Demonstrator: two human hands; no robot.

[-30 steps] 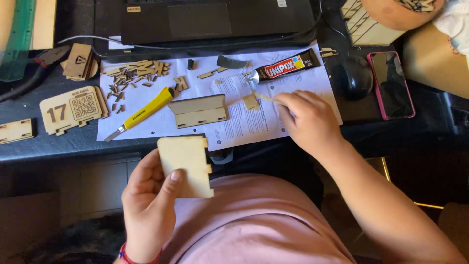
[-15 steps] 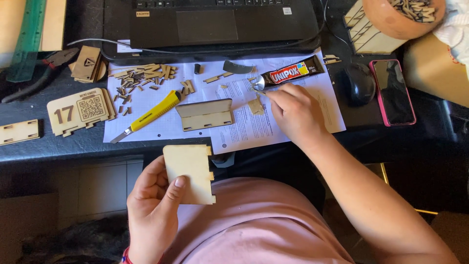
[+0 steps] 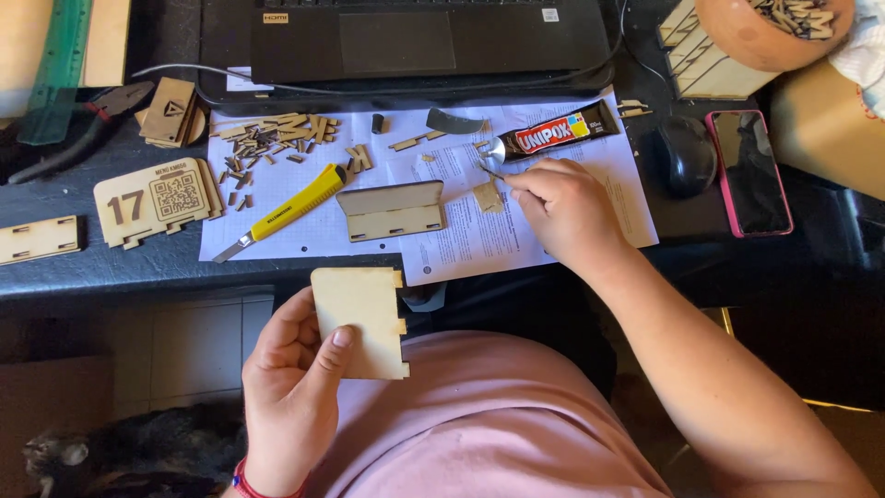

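My left hand [image 3: 290, 387] holds a flat pale wooden panel [image 3: 359, 321] with notched tabs on its right edge, raised over my lap below the desk edge. My right hand [image 3: 562, 207] rests on the white paper sheet [image 3: 461, 235], fingers pinched on a thin stick whose tip points at the nozzle of a black and red glue tube [image 3: 558, 134]. A small wooden scrap [image 3: 487, 195] lies just left of that hand. A folded wooden piece with slots [image 3: 392, 210] stands on the paper further left.
A yellow utility knife [image 3: 286, 210], several small wooden letters and slivers [image 3: 267, 138], a wooden plaque [image 3: 157, 198], pliers [image 3: 83, 124], a green ruler [image 3: 57, 65], a laptop [image 3: 429, 37], a black mouse [image 3: 678, 157], a pink-cased phone [image 3: 751, 171] and a bowl of wooden bits [image 3: 774, 28] crowd the desk.
My right hand has moved up the paper from its lower right area to the glue tube's nozzle. The left hand keeps the panel nearly still.
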